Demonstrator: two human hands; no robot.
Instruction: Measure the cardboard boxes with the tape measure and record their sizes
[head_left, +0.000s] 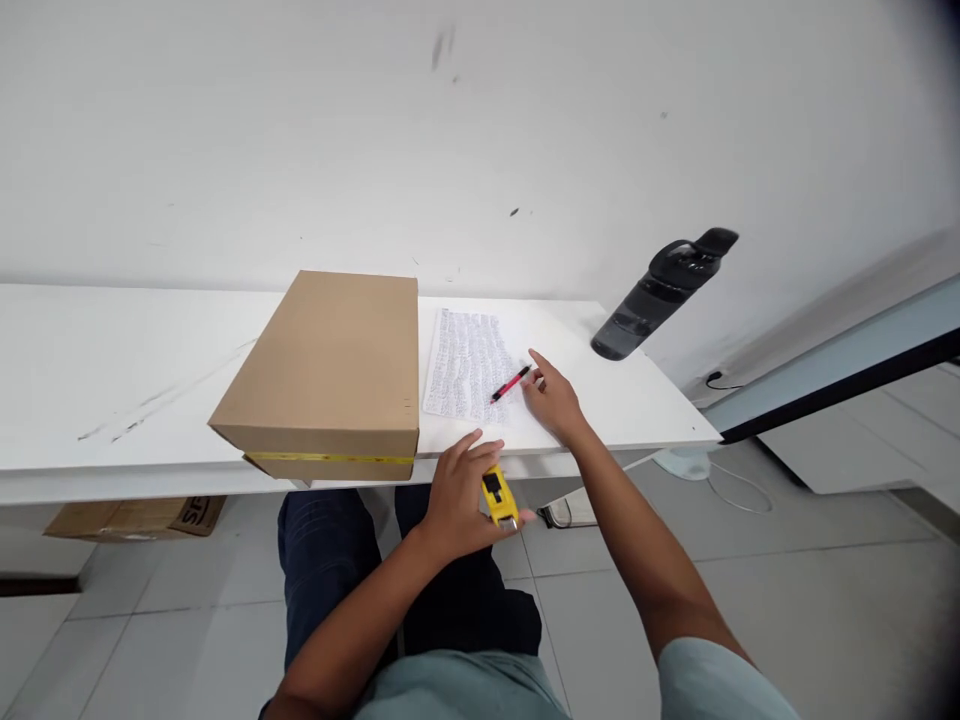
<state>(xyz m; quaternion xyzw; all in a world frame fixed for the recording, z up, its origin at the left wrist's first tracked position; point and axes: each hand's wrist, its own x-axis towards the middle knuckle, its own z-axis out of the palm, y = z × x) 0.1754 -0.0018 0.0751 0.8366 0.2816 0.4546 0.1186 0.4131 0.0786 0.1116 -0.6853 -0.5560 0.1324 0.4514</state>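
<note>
My left hand (459, 496) is closed around a yellow tape measure (499, 497) just off the front edge of the white table (112, 370). Its yellow tape (330, 459) runs along the front lower side of a closed brown cardboard box (326, 370) that stands on the table. My right hand (553, 397) rests on the table with fingers partly spread, its fingertips touching the end of a red pen (511, 384). The pen lies on a sheet of paper (469, 362) covered in handwriting, right of the box.
A dark water bottle (660, 292) stands at the table's back right, near the wall. Under the table at left lies a flattened cardboard box (135, 516) on the tiled floor. A cable (731, 490) and a white round base sit on the floor at right.
</note>
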